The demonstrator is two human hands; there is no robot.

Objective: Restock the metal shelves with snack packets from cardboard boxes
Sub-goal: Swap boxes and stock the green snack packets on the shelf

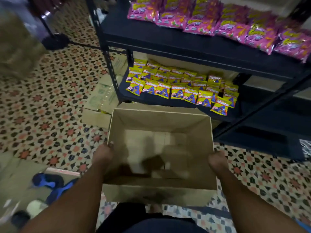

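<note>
The patterned tile floor (pixel 50 106) fills the left and lower right of the frame. A dark metal shelf unit (pixel 185 42) occupies the upper right; its upper shelf is lined with pink snack packets (pixel 235 26), and the shelf below carries rows of yellow snack packets (pixel 183 84) over its left and middle part, while its right end appears bare and dark.

In the centre of the frame an open cardboard box (pixel 159 125) is held just in front of the lower shelf. No packets can be seen inside it; only the bare bottom and some blurred shadow are visible, so it is judged to be emptied. A second, printed cardboard box (pixel 101 96) is seen on the floor beside the shelf's left post; its contents cannot be told. Blue footwear (pixel 50 184) lies at the lower left.

The box is gripped at its two side walls: the left hand (pixel 105 153) is curled over the left rim and the right hand (pixel 217 159) is wrapped over the right rim, though blur hides the fingers.

The restocking is judged well advanced, with room left on the lower shelf and the held box probably to be put aside.
</note>
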